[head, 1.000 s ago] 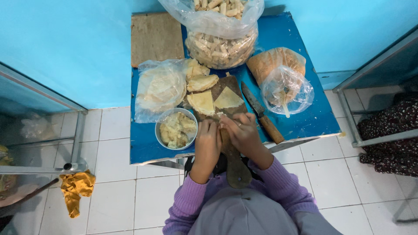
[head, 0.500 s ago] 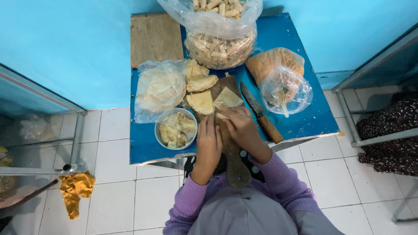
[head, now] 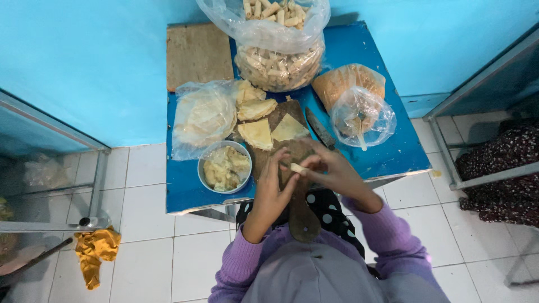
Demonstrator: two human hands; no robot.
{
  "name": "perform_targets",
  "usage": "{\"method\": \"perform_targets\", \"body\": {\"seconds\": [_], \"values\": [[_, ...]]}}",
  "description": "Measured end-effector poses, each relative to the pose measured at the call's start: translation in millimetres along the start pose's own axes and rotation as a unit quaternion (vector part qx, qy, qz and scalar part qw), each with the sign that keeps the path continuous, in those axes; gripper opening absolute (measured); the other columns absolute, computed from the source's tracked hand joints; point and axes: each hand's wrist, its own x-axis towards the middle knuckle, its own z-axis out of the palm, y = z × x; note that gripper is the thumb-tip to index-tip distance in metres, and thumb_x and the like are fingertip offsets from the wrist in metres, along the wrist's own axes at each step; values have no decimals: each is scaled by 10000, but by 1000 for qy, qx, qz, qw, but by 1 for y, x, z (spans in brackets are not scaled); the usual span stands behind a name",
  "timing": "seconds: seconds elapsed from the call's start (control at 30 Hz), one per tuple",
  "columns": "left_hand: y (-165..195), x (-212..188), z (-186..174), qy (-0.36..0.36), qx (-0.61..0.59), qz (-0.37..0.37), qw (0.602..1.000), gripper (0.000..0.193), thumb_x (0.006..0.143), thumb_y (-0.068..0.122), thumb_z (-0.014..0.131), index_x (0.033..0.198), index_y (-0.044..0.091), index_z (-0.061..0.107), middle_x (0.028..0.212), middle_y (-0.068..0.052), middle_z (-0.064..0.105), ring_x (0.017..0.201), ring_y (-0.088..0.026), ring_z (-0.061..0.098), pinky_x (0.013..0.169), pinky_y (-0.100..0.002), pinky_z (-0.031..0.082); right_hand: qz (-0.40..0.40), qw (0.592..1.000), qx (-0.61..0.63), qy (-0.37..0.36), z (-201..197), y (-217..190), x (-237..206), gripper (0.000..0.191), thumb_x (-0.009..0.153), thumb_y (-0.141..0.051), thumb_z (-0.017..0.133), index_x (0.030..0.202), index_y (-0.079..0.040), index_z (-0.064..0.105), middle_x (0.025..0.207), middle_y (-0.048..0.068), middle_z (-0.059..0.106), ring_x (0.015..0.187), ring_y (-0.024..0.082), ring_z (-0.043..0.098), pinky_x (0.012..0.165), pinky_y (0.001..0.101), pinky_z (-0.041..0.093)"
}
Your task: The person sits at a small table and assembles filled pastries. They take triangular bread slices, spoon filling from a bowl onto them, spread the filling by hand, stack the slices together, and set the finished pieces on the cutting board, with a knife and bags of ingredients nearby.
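Since a second ago both hands had drawn back from the triangular wrappers toward the table's near edge, closing on a small roll.

From the head view, the left hand (head: 273, 188) and right hand (head: 328, 171) curled partly shut, fingertips pinching the pale roll (head: 298, 168) between them over the dark wooden board (head: 292, 148). A bowl of filling (head: 225, 166) sat just left, on the blue table (head: 387, 154); a knife (head: 320, 128) lay beside the board.

Both hands, left (head: 273, 188) and right (head: 328, 171), have closed the wrapper into a small pale roll (head: 298, 168).
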Motion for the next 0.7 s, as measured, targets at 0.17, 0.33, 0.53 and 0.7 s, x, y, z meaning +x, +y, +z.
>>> {"method": "perform_targets", "body": {"seconds": [0.17, 0.33, 0.53, 0.7], "values": [[2, 3, -3, 13, 59, -4, 998, 532, 934, 144, 696, 1401, -2, 489, 1313, -193, 603, 994, -326, 641, 897, -410, 512, 28, 948, -313, -43, -54, -49, 0, 900, 832, -177, 807, 1590, -196, 321, 847, 82, 754, 663, 136, 671, 607, 290, 539], [2, 19, 3, 45, 153, 76, 984, 449, 945, 161, 706, 1339, 1, 559, 1294, -204, 599, 1174, -407, 586, 978, -461, 487, -111, 980, -164, 24, -104, -112, 46, 884, 859, 94, 679, 1636, -165, 346, 1200, 120, 749, 852, 209, 705, 712, 304, 611], [-9, 39, 19, 45, 218, 32, 974, 387, 930, 167, 708, 1259, -12, 609, 1208, -204, 603, 1113, -410, 581, 937, -474, 496, -340, 871, -222, 278, -76, -110, 62, 816, 977, 256, 627, 1611, -54, 218, 1652, 276, 380, 1361, 357, 664, 1040, 379, 652], [-13, 46, 20, 47, 272, 37, 961, 392, 905, 167, 716, 1224, -36, 615, 1223, -219, 605, 1101, -419, 570, 915, -471, 501, -234, 838, -346, 352, -77, -70, 12, 729, 912, 105, 768, 1545, -49, 440, 1242, 210, 729, 1107, 296, 760, 944, 375, 612]]}}
